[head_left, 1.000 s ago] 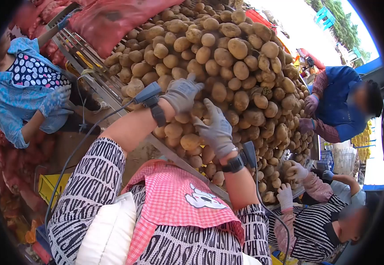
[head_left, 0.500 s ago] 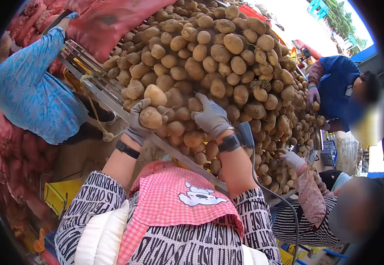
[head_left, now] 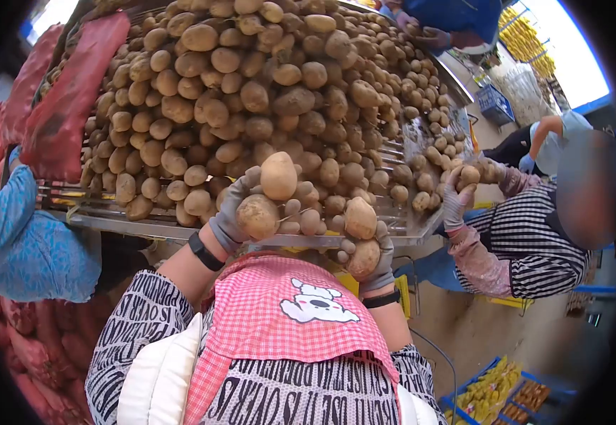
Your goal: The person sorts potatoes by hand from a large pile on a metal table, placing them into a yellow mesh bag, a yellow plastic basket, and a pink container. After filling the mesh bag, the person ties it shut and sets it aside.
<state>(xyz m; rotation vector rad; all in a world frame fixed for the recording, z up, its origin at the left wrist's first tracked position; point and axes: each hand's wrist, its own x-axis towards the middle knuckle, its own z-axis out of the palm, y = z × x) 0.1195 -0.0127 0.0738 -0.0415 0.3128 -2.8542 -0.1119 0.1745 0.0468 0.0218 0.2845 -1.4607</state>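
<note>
My left hand (head_left: 230, 217), in a grey glove, is closed around two potatoes over the near edge of a metal rack. One is a pale upright potato (head_left: 278, 176), the other a rounder potato (head_left: 258, 217) below it. My right hand (head_left: 383, 263), gloved too, grips two more: a peeling potato (head_left: 360, 217) above and a brown potato (head_left: 364, 258) below, in front of the rack's rim (head_left: 301, 241). Small potatoes (head_left: 310, 222) show between my hands. Behind them rises a large potato pile (head_left: 251, 99) on the slats.
On the right, a person in a checked top (head_left: 528, 241) holds potatoes at the rack. A blue sleeve (head_left: 10, 234) is at the left, by a red mesh sack (head_left: 81, 92). Another person in blue (head_left: 457, 21) works across the pile. Blue crates (head_left: 496, 106) stand beyond.
My view has turned to the right. My right hand has come off the pile towards me and now holds two potatoes. My left hand still holds its two.
</note>
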